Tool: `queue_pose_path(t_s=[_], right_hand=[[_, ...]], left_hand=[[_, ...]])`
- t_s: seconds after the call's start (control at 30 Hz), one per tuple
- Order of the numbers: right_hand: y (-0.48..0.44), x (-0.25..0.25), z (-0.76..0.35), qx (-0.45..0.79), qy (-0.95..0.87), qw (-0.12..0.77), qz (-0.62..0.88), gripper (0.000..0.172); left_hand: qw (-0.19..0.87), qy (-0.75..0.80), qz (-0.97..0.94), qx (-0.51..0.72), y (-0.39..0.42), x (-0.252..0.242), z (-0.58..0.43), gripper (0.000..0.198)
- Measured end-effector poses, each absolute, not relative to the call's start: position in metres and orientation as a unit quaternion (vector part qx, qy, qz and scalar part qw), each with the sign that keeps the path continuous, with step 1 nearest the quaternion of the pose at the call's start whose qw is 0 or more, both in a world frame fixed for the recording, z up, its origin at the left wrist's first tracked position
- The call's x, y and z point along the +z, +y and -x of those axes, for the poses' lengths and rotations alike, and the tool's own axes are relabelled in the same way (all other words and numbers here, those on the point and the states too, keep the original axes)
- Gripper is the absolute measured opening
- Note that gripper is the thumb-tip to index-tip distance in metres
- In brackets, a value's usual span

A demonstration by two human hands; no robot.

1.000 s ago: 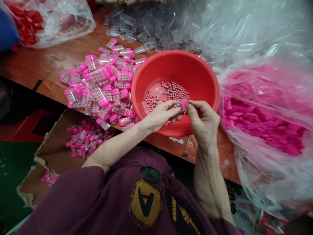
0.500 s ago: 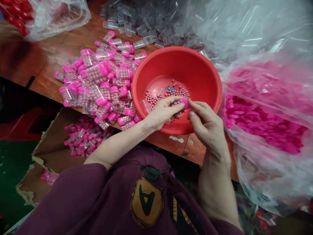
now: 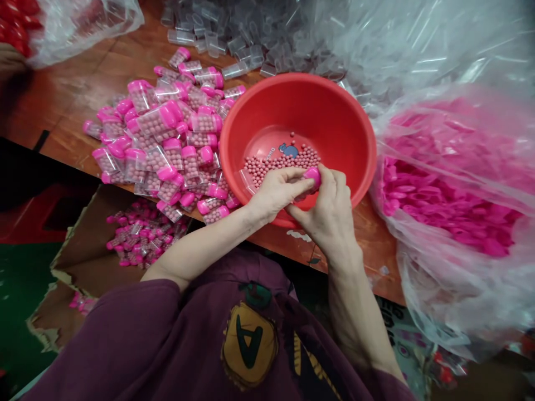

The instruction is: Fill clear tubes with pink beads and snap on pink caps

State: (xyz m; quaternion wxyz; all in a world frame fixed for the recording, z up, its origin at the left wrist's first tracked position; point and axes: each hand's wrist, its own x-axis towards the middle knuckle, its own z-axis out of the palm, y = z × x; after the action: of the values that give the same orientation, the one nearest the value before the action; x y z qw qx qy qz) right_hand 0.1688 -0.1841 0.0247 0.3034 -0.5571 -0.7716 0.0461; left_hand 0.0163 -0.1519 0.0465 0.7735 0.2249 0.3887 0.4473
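The pink-capped tube [image 3: 312,177] lies over the near side of the red basin [image 3: 338,120], by the near edge of the bench [image 3: 376,270]. The left hand [image 3: 276,194] pinches it, thumb against the cap; the right hand [image 3: 332,211] curves around it, its grip uncertain. The tube is probably light, stiff and slick, best held by its sides. Partial lettering, "Duc", marks the basin's floor; an "A" marks the shirt patch [image 3: 249,345].

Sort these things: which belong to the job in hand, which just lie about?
Likely in use: pink-capped container in the left hand, red basin, pink beads, clear tubes, pink caps, filled containers, cardboard box.

Likely lying about: bag of red pieces; red object, left edge.
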Motion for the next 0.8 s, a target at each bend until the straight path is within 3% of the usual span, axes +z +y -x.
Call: queue_pose_path(t_s=[0.17, 0.47, 0.57, 0.63, 0.7, 0.73, 0.8], right_hand=[[-0.174, 0.016, -0.168, -0.043, -0.778, 0.264, 0.568, 0.061], [-0.170, 0.034, -0.161, 0.003, -0.768, 0.181, 0.614, 0.045], [-0.173, 0.032, -0.162, 0.061, -0.762, 0.201, 0.612, 0.055], [-0.173, 0.028, -0.171, 0.136, -0.763, 0.249, 0.582, 0.079], [-0.169, 0.027, -0.183, 0.186, -0.746, 0.305, 0.562, 0.100], [-0.165, 0.027, -0.190, 0.194, -0.734, 0.321, 0.566, 0.101], [-0.156, 0.031, -0.201, 0.202, -0.724, 0.299, 0.588, 0.079]], left_hand=[[0.766, 0.396, -0.227, 0.453, -0.151, 0.047, -0.022, 0.011], [0.766, 0.434, -0.237, 0.411, -0.145, 0.055, -0.021, 0.019], [0.775, 0.428, -0.246, 0.395, -0.149, 0.060, -0.022, 0.012], [0.762, 0.418, -0.270, 0.414, -0.152, 0.068, -0.015, 0.008], [0.707, 0.408, -0.340, 0.467, -0.151, 0.074, 0.007, 0.005], [0.655, 0.409, -0.391, 0.500, -0.146, 0.075, 0.025, 0.011], [0.504, 0.439, -0.500, 0.551, -0.129, 0.069, 0.075, 0.021]])
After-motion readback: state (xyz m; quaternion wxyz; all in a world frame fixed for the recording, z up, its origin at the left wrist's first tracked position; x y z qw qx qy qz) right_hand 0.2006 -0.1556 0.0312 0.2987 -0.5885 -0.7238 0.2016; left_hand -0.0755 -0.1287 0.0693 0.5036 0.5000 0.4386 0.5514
